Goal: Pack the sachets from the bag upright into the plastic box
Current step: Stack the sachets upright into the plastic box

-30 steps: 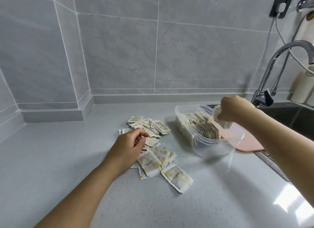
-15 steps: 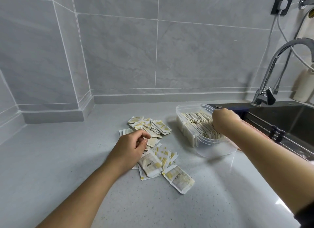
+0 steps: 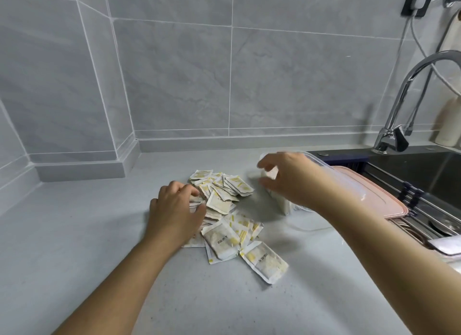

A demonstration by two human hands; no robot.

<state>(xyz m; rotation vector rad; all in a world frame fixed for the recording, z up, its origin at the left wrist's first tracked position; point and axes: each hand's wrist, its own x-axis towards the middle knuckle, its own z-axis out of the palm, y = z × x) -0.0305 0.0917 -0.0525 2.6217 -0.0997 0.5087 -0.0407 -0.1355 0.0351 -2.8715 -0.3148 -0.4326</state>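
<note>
Grey countertop [image 3: 87, 247], and my sachets [image 3: 219, 203] are heaped flat in the middle of it. They're white with yellow print, and a couple nearer me show their date stamps. My left hand [image 3: 174, 210] sits on the left edge of the heap, fingers curled down and thumb tucked in, pinching a few of them. My right hand [image 3: 287, 182] hovers just right of the pile, fingers spread and loosely bent. It's holding nothing as far as I can see, though it's a bit blurred. It covers most of the clear plastic box [image 3: 285, 206], so only a corner and some rim show, with something white inside. The box sits beside a pink board [image 3: 369, 195] at the edge of the sink [image 3: 424, 175].
</note>
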